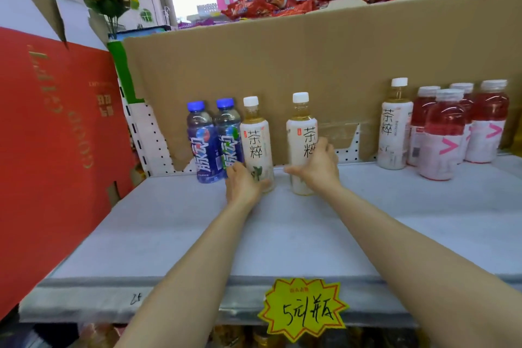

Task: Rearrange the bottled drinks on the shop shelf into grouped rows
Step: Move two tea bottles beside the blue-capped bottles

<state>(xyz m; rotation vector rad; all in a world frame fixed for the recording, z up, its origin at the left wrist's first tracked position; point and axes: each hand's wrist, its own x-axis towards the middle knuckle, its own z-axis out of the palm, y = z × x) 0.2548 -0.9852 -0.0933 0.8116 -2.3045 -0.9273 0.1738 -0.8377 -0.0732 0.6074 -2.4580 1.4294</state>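
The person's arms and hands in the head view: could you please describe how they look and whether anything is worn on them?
Both forearms are bare as far as the picture shows, with no sleeves in sight. The left hand and the right hand wear no gloves. No watch, bracelet or ring can be seen on either wrist or on the fingers that show.

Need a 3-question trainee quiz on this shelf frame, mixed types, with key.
1. True or false: the right hand grips a tea bottle.
2. How many blue bottles stand on the shelf?
3. Where is the third tea bottle? A) beside the red drinks B) lying flat C) beside the blue bottles

Key: 1 true; 2 two; 3 A
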